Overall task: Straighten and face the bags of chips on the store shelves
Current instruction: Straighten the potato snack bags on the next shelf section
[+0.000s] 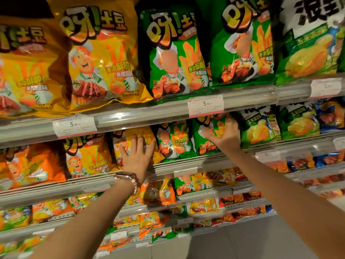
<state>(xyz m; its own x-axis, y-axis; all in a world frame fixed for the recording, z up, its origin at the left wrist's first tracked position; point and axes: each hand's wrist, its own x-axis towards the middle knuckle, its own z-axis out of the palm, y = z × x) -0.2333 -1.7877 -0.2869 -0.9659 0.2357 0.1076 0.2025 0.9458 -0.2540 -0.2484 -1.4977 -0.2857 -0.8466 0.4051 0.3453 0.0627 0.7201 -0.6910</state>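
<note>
On the second shelf from the top, my left hand lies flat with fingers spread against a yellow chip bag. My right hand wraps its fingers over the front of a green chip bag two places to the right. Between them stands another green bag, upright and facing out. The top shelf holds large yellow bags that lean, and large green bags.
Clear price rails with tags run along each shelf edge. Green corn-chip bags stand right of my right hand. Lower shelves hold several small orange, yellow and green bags. Pale floor shows at bottom right.
</note>
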